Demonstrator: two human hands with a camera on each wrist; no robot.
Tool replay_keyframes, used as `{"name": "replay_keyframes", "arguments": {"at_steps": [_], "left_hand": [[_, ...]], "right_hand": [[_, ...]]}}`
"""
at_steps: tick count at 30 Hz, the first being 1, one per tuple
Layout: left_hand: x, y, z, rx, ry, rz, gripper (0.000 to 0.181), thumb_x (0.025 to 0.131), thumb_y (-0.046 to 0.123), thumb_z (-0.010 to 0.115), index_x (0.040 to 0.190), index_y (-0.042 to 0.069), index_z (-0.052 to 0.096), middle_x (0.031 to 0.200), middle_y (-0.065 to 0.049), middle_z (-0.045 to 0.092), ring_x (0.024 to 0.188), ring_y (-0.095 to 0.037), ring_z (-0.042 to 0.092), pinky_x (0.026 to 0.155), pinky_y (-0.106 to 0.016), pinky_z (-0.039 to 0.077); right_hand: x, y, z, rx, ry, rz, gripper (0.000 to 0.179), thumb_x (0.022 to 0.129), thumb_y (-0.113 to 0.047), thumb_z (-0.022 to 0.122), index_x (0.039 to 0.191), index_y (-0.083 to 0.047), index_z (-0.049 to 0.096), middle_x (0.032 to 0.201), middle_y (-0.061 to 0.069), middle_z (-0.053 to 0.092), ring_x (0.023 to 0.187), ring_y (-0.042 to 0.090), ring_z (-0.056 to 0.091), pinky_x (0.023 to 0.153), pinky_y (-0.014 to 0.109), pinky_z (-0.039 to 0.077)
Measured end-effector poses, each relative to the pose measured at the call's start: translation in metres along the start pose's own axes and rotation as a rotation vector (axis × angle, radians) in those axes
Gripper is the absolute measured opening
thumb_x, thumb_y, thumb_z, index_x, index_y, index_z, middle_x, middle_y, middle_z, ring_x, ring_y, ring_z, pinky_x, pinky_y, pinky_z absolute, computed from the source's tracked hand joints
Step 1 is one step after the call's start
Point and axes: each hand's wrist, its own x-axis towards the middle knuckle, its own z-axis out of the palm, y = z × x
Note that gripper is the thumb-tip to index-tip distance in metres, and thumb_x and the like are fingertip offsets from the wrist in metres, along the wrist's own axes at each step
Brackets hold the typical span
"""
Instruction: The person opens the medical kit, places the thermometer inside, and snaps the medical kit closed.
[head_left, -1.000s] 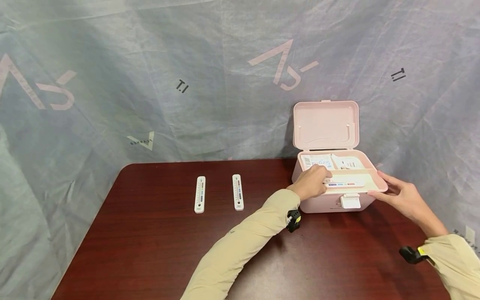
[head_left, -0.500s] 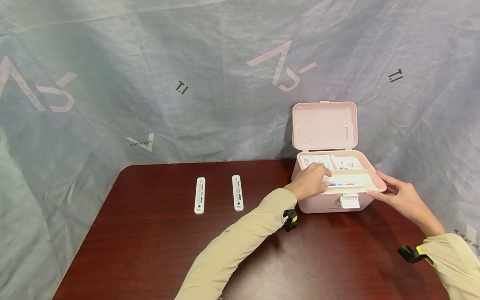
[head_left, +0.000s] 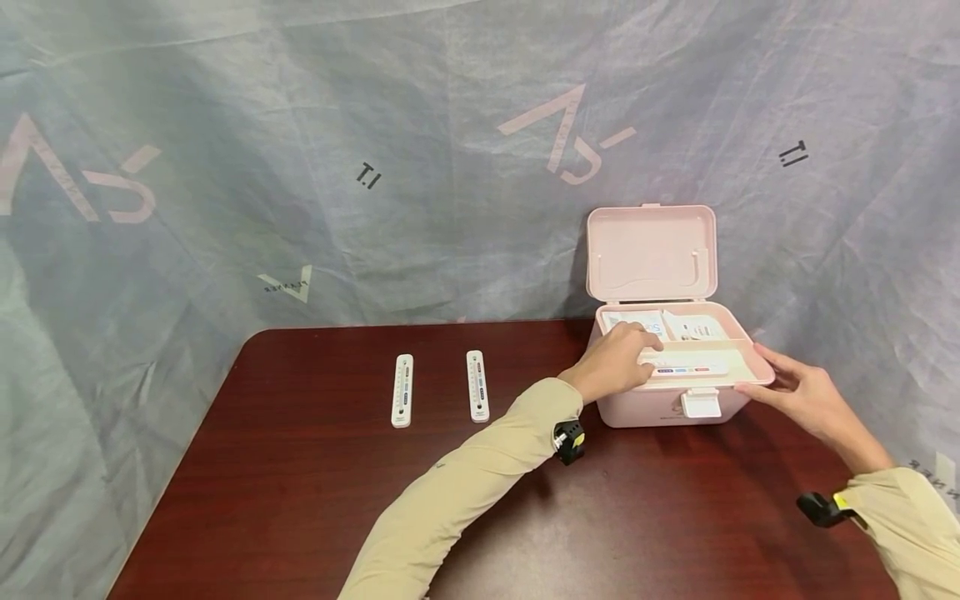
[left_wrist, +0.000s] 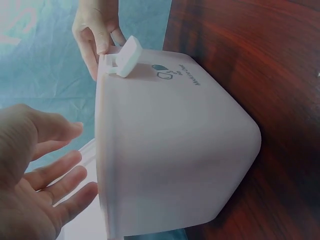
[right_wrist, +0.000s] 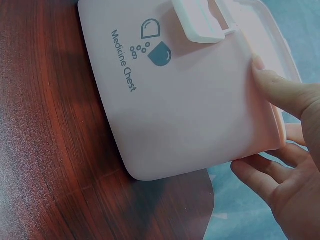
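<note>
A pink medicine chest (head_left: 667, 410) stands on the table with its lid (head_left: 651, 254) raised. One thermometer (head_left: 693, 369) lies across the front of its inner tray. My left hand (head_left: 617, 360) hovers over the chest's left end, close to that thermometer; the left wrist view has its fingers (left_wrist: 65, 182) loosely bent and spread, holding nothing. My right hand (head_left: 808, 398) grips the chest's right rim, thumb at the front and fingers behind, as the right wrist view also has it. Two more white thermometers, one (head_left: 402, 392) farther left than the other (head_left: 477, 387), lie apart on the table.
White printed packets (head_left: 693, 326) sit in the chest's rear compartment. The white front latch (head_left: 701, 403) hangs unfastened. A grey printed cloth (head_left: 420, 233) backs the dark red wooden table (head_left: 315, 500).
My left hand has loosened from the thermometer in the tray and drawn slightly left, its fingers parting. The right hand keeps its grip on the chest.
</note>
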Motion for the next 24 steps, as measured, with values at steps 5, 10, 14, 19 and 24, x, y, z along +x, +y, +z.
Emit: {"name": "replay_keyframes", "arguments": {"at_steps": [5, 10, 14, 19, 24], "left_hand": [[-0.005, -0.004, -0.004, -0.01, 0.03, 0.013, 0.031, 0.086, 0.02, 0.064, 0.117, 0.019, 0.067, 0.113, 0.006, 0.061, 0.108, -0.007, 0.051, 0.086, -0.016, 0.04], [-0.012, -0.007, -0.008, -0.023, 0.049, -0.018, 0.03, 0.086, 0.021, 0.065, 0.116, 0.02, 0.067, 0.113, 0.006, 0.06, 0.109, -0.006, 0.051, 0.083, -0.018, 0.043], [-0.018, -0.008, -0.01, -0.036, 0.071, -0.04, 0.031, 0.086, 0.02, 0.064, 0.116, 0.02, 0.067, 0.115, 0.005, 0.06, 0.108, -0.007, 0.052, 0.083, -0.019, 0.044], [-0.022, -0.011, -0.014, -0.044, 0.116, -0.046, 0.03, 0.085, 0.019, 0.065, 0.114, 0.019, 0.068, 0.116, 0.004, 0.061, 0.105, -0.007, 0.054, 0.08, -0.019, 0.045], [-0.026, -0.012, -0.02, -0.072, 0.144, -0.074, 0.03, 0.084, 0.017, 0.064, 0.113, 0.019, 0.069, 0.117, 0.004, 0.061, 0.105, -0.008, 0.05, 0.076, -0.02, 0.044]], "right_hand": [[0.0, -0.001, 0.0, 0.01, -0.006, -0.002, 0.082, 0.081, -0.025, 0.075, 0.145, 0.002, 0.031, 0.136, 0.036, 0.036, 0.09, -0.021, 0.047, 0.067, 0.005, 0.041], [-0.001, -0.003, 0.0, 0.012, -0.006, -0.008, 0.081, 0.082, -0.025, 0.075, 0.145, 0.002, 0.031, 0.136, 0.036, 0.035, 0.091, -0.021, 0.047, 0.067, 0.005, 0.04], [0.0, -0.003, 0.0, 0.005, -0.007, -0.004, 0.082, 0.082, -0.025, 0.075, 0.145, 0.001, 0.031, 0.136, 0.036, 0.036, 0.09, -0.021, 0.047, 0.067, 0.005, 0.04], [0.0, -0.002, -0.001, -0.01, -0.004, 0.005, 0.083, 0.081, -0.027, 0.076, 0.145, 0.001, 0.031, 0.135, 0.036, 0.037, 0.089, -0.022, 0.046, 0.066, 0.005, 0.039], [0.0, -0.002, -0.002, -0.005, -0.005, 0.006, 0.082, 0.081, -0.026, 0.075, 0.145, 0.0, 0.031, 0.136, 0.036, 0.036, 0.089, -0.022, 0.046, 0.066, 0.005, 0.04]]}}
